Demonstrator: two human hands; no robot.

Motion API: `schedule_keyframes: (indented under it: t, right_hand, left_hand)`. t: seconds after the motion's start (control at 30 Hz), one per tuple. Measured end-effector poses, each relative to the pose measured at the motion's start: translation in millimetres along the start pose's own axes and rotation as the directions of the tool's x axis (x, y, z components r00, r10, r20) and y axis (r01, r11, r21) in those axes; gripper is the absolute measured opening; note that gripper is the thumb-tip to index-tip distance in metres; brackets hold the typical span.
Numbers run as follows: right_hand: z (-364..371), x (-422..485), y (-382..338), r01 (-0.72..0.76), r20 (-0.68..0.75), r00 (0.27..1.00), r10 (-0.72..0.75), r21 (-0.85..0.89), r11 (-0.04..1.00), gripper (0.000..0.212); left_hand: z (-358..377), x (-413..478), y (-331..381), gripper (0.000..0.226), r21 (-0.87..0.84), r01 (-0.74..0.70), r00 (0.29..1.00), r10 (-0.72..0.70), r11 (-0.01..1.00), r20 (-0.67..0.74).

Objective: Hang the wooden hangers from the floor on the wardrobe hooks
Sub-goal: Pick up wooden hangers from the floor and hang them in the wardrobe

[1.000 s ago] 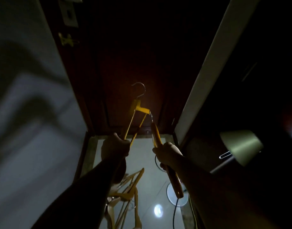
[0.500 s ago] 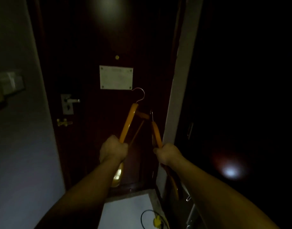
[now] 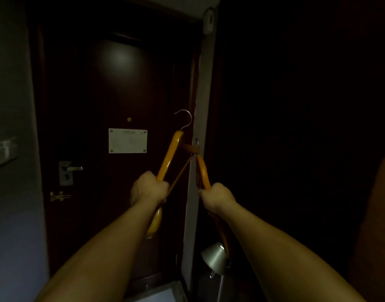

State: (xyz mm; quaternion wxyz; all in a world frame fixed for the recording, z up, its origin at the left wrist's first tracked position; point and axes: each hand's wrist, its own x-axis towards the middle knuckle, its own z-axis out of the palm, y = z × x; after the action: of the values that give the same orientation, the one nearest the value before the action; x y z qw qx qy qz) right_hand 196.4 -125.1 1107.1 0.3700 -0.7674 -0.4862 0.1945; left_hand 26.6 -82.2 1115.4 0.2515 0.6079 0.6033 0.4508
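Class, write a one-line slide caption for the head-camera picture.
Dim hallway: left hand grips the first wooden hanger, right hand grips the second hanger, both held up before a dark door.

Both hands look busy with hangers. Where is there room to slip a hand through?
Open room lies before the door, between its handle and the left hand. A narrow gap sits between it and the right hand. It is crowded above them, where the left hanger and right hanger converge, and below the right hand by the lamp.

hangers [image 3: 168, 158]: glossy wood | hanger hook [image 3: 184, 118]: bright metal | door [image 3: 122, 83]: dark gloss | notice [image 3: 127, 140]: matt paper
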Motion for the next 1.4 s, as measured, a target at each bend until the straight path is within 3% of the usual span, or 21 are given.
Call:
schedule_keyframes:
  t: [0.37, 0.73, 1.1, 1.3, 1.4]
  right_hand:
    - [-89, -96, 33, -0.066, -0.117, 0.991, 0.066, 0.009, 0.998, 0.023]
    - [-174, -186, 53, -0.134, -0.256, 0.958, 0.128, -0.004, 0.991, 0.029]
    - [-225, -291, 77, -0.278, -0.42, 0.864, 0.278, 0.062, 0.959, 0.022]
    - [-259, -339, 101, -0.347, -0.531, 0.777, 0.337, 0.085, 0.934, 0.026]
    - [-280, -360, 120, -0.377, -0.587, 0.718, 0.374, 0.123, 0.918, 0.022]
  left_hand:
    - [-3, -109, 42, 0.011, -0.022, -0.022, 0.997, 0.023, 1.0, 0.069]
    - [8, -176, 94, 0.014, -0.15, -0.151, 0.949, 0.186, 0.977, 0.253]
    - [12, -262, 116, 0.013, -0.215, -0.319, 0.809, 0.384, 0.923, 0.445]
    - [38, -314, 145, 0.016, -0.245, -0.339, 0.784, 0.417, 0.908, 0.461]
    - [58, -337, 162, 0.017, -0.275, -0.364, 0.738, 0.456, 0.89, 0.497]
